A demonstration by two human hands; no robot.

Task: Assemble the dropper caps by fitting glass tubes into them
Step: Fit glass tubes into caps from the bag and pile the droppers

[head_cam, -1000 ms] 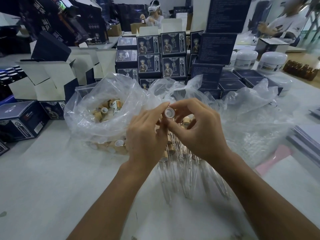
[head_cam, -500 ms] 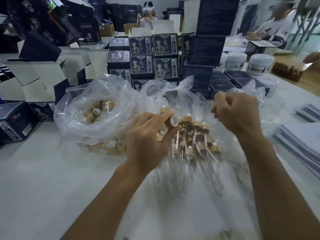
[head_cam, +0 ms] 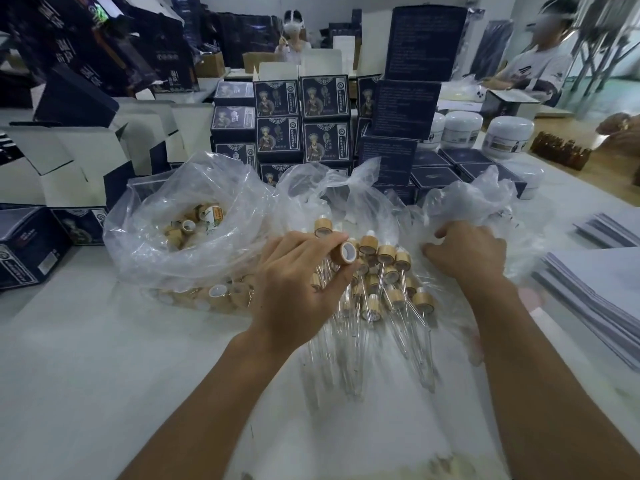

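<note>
- Left hand [head_cam: 298, 271] pinches one dropper cap [head_cam: 344, 252] between thumb and fingertips, open end toward the camera; no glass tube in it yet.
- Right hand [head_cam: 465, 252] reaches into crumpled clear plastic [head_cam: 474, 206] toward the counter's right side; whether its grip holds a tube, cannot tell (fingers buried in the film).
- Finished droppers [head_cam: 384, 282] lie heaped mid-counter, tubes pointing to the near edge.
- A bag of loose caps [head_cam: 194, 226] at the left says plenty is left.
- Near edge of the counter [head_cam: 86, 375] is open room; far edge is walled by stacked boxes [head_cam: 301, 119], and paper stacks [head_cam: 602, 289] sit right.
</note>
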